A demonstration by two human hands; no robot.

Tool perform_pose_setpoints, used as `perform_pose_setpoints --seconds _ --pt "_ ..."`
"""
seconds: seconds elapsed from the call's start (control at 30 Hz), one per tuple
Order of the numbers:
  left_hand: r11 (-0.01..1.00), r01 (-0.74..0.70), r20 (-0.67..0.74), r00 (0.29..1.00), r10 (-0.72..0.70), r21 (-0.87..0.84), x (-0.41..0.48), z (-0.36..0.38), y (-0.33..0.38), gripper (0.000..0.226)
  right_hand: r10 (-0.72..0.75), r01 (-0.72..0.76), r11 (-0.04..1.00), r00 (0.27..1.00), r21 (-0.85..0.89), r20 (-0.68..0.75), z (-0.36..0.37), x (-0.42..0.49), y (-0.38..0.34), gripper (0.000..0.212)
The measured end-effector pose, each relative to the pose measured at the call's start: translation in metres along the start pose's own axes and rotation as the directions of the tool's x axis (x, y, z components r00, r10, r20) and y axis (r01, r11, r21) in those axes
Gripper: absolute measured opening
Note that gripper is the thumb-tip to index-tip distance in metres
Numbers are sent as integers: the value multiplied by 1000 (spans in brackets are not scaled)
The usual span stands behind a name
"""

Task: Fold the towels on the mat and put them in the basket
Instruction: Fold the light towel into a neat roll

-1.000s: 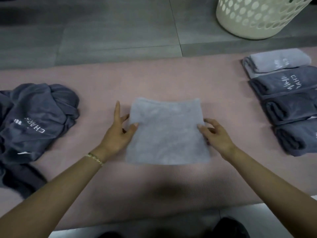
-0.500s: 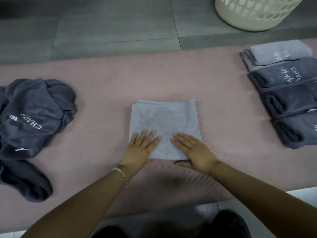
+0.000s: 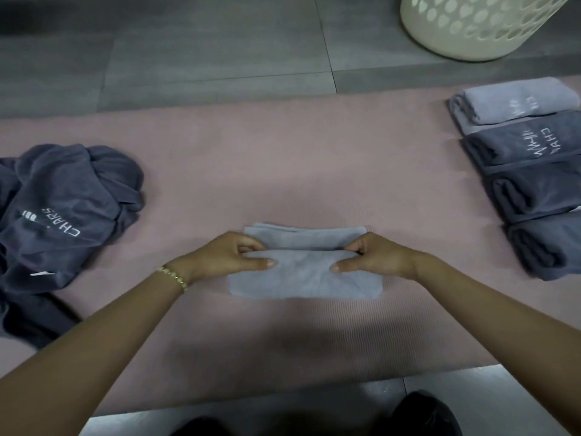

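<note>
tightly, both hands (image 3: 226, 256) (image 3: 375, 256) around pale towel (image 3: 305, 283)

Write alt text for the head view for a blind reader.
The left hand and right hand pinch a half-folded light grey towel on a pink mat. Crumpled dark towels lie left, folded towels right, a cream basket beyond the mat.
</note>
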State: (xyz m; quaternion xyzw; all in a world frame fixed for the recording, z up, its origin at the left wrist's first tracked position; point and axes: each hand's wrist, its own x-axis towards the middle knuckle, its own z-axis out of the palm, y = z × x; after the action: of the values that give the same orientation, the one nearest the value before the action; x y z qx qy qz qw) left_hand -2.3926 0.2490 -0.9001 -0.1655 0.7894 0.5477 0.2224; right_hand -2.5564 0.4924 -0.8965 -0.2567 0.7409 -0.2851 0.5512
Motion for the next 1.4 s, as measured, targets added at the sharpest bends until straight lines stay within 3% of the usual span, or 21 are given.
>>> perform_pose_setpoints --seconds 0.07,0.1,0.2,0.3,0.37,0.5,0.63,0.77,0.87,0.93,1.0,1.07,1.13,1.2,1.3,1.4 --pt "960 44 -111 991 -78 -278 -8 4 -15 38 29 -3 986 988 165 -154 4 5 8 21" --pt "945 43 -155 983 -98 -326 -9 10 -24 40 45 4 973 977 229 -208 4 7 10 25" --pt "944 -34 -339 937 -84 -328 -6 27 -27 13 69 56 920 951 388 -301 7 4 12 25" --pt "925 -121 -511 855 -86 -360 3 38 -25 20 39 154 863 930 482 -366 16 -5 23 35" --pt "916 -148 -581 807 -106 -373 9 43 -25 27 5 203 878 901 434 -433 28 -9 30 39" --pt "930 -110 -639 754 -153 -352 17 50 -29 25 9 266 918 729 294 -685 46 -2 37 31" --pt "938 12 -618 749 -237 -345 20 51 -28 27 140 139 946 637 291 -758 47 12 40 29" --pt "930 134 -643 688 -336 -342 24 46 -28 44 220 35 957 556 286 -802 46 17 32 34" --pt "893 147 -692 584 -425 -424 25 53 -30 42 68 -67 997 507 39 -859 41 15 33 54" --pt "821 140 -677 499 -541 -553 24 59 -25 48 -207 -29 965 527 -261 -824 32 15 32 60" --pt "745 116 -642 432 -633 -657 25 63 -20 70 -412 -2 839 650 -544 -638 21 21 24 66" --pt "662 114 -594 347 -725 -741 26 67 -12 86 -433 52 716 815 -696 -384 15 28 16 74" --pt "523 141 -466 301 -832 -841 27 71 -1 98 -348 71 703 902 -707 -256 13 32 14 81" --pt "424 155 -359 328 -874 -892 29 74 6 104 -309 47 753 906 -657 -290 13 35 16 78" --pt "388 139 -309 391 -867 -911 33 85 5 100 -255 6 787 914 -617 -317 10 37 9 52" --pt "361 120 -266 473 -840 -925 34 100 7 91 -178 -11 840 939 -542 -295 12 35 2 44"
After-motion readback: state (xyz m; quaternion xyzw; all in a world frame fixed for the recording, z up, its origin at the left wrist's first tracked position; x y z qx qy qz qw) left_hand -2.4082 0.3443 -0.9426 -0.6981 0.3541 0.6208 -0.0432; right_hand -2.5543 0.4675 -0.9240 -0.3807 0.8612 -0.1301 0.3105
